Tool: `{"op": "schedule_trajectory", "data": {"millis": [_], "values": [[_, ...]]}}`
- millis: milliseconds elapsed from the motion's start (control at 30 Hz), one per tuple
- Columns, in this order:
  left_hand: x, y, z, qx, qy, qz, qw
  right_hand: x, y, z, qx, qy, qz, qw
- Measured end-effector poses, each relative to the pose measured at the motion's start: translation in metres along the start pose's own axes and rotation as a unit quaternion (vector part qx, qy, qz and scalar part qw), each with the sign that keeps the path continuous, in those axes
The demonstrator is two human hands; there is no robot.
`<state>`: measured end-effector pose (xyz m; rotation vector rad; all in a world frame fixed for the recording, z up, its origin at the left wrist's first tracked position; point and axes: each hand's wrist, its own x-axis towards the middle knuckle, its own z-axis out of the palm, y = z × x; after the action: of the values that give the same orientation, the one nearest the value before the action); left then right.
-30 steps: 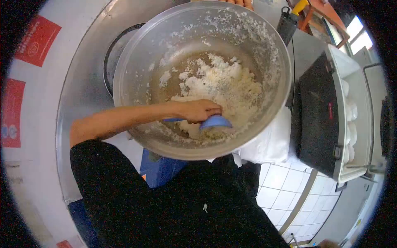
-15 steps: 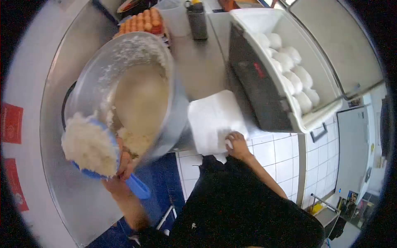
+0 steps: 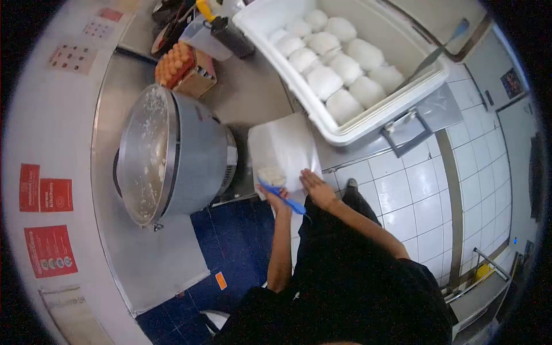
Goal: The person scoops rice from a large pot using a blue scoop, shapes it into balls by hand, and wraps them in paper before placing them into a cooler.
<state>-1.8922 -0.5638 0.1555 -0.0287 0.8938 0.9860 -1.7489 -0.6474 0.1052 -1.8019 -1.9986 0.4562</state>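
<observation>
My left hand (image 3: pixel 277 199) is closed around a blue rice scoop (image 3: pixel 296 206), which is tilted over the near edge of a white sheet of paper (image 3: pixel 282 138). White cooked rice (image 3: pixel 272 175) shows at the scoop's head, over the paper. My right hand (image 3: pixel 319 191) lies with fingers stretched out at the paper's right edge. To the left stands a large grey metal pot (image 3: pixel 202 150), its inner wall speckled with rice; the pot's bottom is hidden from this angle.
A white bin (image 3: pixel 339 137) of rounded white wrapped parcels (image 3: pixel 345 69) stands at the right on the steel counter (image 3: pixel 261 95). Behind the pot are stacked eggs (image 3: pixel 174 62), a clear plastic tub (image 3: pixel 208 39) and a dark container (image 3: pixel 234 41). Tiled floor (image 3: pixel 397 190) lies below.
My left hand has brought the loaded scoop from beside the pot over to the paper. My right hand's curled fingers have straightened. The view has turned, showing more of the bin.
</observation>
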Motion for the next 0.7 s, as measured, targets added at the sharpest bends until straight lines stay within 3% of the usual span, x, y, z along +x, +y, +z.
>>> {"op": "schedule_trajectory", "data": {"millis": [33, 67, 100, 133, 167, 200, 233, 300, 333, 400, 533, 600, 700], "values": [[-0.007, 0.003, 0.017, 0.194, 0.086, 0.193, 0.958, -0.002, 0.002, 0.004, -0.005, -0.001, -0.017, 1.000], [-0.012, 0.004, 0.032, 0.367, 0.167, 0.374, 0.835, 0.000, 0.004, 0.014, -0.036, 0.003, -0.016, 0.999], [-0.013, 0.003, 0.046, 0.362, 0.164, 0.376, 0.837, 0.000, 0.009, 0.019, -0.042, 0.006, -0.019, 0.999], [-0.012, 0.004, 0.059, 0.473, 0.125, 0.517, 0.702, 0.002, 0.011, 0.023, -0.027, 0.029, -0.027, 0.999], [-0.009, 0.004, 0.066, 0.563, 0.082, 0.630, 0.529, 0.001, 0.011, 0.030, -0.007, 0.051, -0.034, 0.998], [0.018, 0.002, 0.043, 0.618, 0.052, 0.576, 0.533, -0.002, 0.009, 0.021, 0.001, 0.045, -0.028, 0.999], [0.021, -0.006, 0.042, 0.717, 0.042, 0.524, 0.458, -0.003, 0.007, 0.019, 0.010, 0.041, -0.024, 0.999], [0.028, -0.009, 0.049, 0.831, 0.059, 0.318, 0.453, -0.005, 0.008, 0.016, -0.044, 0.052, -0.031, 0.997], [0.031, -0.007, 0.059, 0.833, 0.055, 0.317, 0.451, -0.005, 0.008, 0.016, -0.047, 0.049, -0.018, 0.998], [0.030, 0.002, 0.072, 0.884, 0.067, 0.255, 0.385, -0.006, 0.009, 0.014, -0.027, 0.054, -0.017, 0.998], [0.030, -0.008, 0.071, 0.866, 0.055, 0.269, 0.419, -0.001, 0.023, 0.006, 0.002, 0.071, -0.041, 0.997], [0.041, -0.019, 0.065, 0.828, 0.083, 0.283, 0.477, 0.001, 0.034, 0.012, 0.019, 0.079, -0.050, 0.995], [0.061, -0.018, 0.067, 0.814, 0.080, 0.282, 0.501, -0.009, 0.037, 0.022, 0.054, 0.089, -0.064, 0.993]]}}
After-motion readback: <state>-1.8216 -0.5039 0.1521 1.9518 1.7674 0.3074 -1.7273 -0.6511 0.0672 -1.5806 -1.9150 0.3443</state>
